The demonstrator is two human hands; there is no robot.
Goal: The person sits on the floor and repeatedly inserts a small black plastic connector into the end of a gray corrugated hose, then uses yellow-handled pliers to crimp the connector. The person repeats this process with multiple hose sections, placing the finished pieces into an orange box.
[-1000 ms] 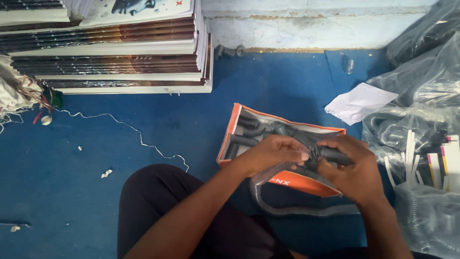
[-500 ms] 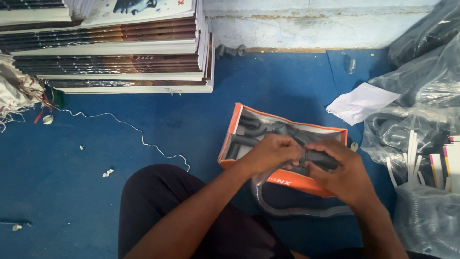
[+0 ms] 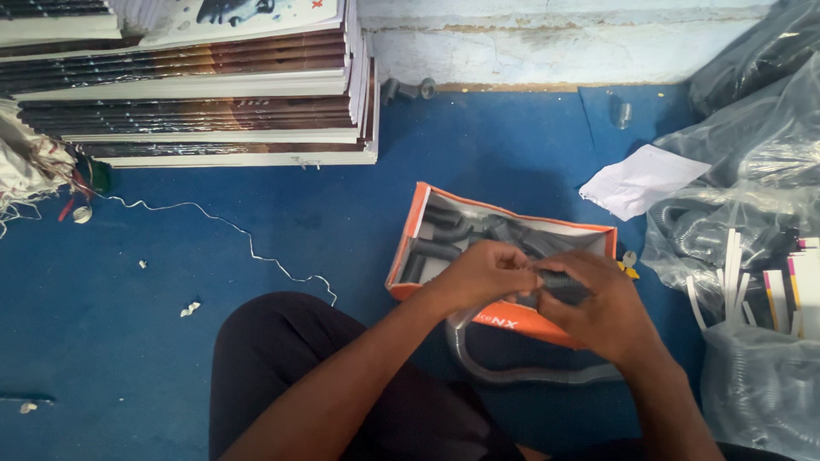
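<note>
Both hands meet over the orange cardboard box (image 3: 500, 320) and close on a short dark ribbed hose piece (image 3: 564, 284). The left hand (image 3: 480, 275) pinches its 9 o'clock end with curled fingers; the right hand (image 3: 608, 312) wraps the 3 o'clock end, hiding most of it. Its long axis runs roughly 9 to 3 o'clock, dipping slightly toward 4. More dark hose pieces (image 3: 440, 232) lie inside the box at 11 o'clock from the hands. A clear corrugated tube (image 3: 512, 374) curves on the blue floor (image 3: 171, 273) at 6 o'clock.

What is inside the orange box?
The orange box holds short dark ribbed hose pieces. The left hand and right hand cover its right part, so the contents there are hidden.
</note>
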